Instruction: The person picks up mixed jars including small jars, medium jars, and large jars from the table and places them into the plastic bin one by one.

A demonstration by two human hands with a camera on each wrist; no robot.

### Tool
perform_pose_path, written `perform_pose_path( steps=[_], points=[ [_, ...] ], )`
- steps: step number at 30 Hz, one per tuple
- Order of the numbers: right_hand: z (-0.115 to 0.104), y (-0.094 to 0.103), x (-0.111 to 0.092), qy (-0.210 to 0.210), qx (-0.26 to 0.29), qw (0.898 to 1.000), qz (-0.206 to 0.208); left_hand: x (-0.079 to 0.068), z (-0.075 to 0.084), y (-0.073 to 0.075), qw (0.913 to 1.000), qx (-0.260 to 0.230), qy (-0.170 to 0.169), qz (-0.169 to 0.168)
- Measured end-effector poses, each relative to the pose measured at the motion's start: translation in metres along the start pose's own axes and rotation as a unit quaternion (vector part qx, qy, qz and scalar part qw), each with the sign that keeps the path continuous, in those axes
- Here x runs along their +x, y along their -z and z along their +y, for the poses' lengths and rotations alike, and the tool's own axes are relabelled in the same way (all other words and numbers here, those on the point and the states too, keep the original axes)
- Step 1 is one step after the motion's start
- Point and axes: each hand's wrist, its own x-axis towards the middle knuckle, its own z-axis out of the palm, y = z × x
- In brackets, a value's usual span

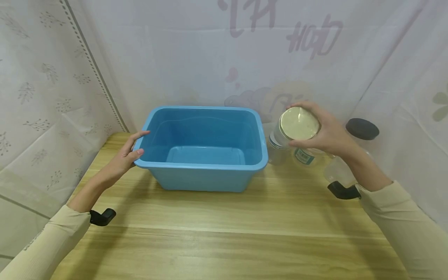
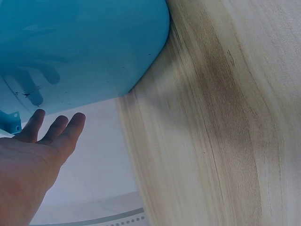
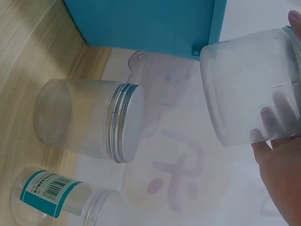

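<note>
A blue plastic basin (image 1: 206,167) stands on the wooden table. My left hand (image 1: 127,151) holds its left rim, with thumb and index finger over the edge. In the left wrist view, the other fingers (image 2: 68,132) of that hand reach under the rim beside the outer wall. My right hand (image 1: 323,130) grips a clear jar (image 3: 249,89) with a pale, shiny lid (image 1: 300,123), raised to the right of the basin. Below it stand a clear jar with a silver-edged lid (image 3: 127,123) and a clear jar with a teal barcode label (image 3: 49,190).
Behind my right forearm stands a clear jar with a black lid (image 1: 362,129). A pale printed curtain (image 1: 196,58) hangs close behind the basin and along both sides. The wooden table (image 1: 217,229) extends in front of the basin.
</note>
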Motion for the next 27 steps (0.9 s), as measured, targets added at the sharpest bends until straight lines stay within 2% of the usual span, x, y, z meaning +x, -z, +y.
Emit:
perform_pose_path(
  steps=[11,18,27],
  points=[
    [-0.011,-0.004,0.006,0.022,-0.011,1.000,0.002,-0.001,0.000,-0.001,1.0000,0.005,-0.001,0.004],
    [-0.018,-0.009,0.011,0.062,-0.025,0.998,0.006,-0.002,0.000,-0.002,1.0000,0.000,-0.001,0.001],
    [-0.023,-0.012,0.011,0.064,-0.048,0.997,0.008,0.000,0.002,-0.002,1.0000,0.004,0.003,0.002]
  ],
)
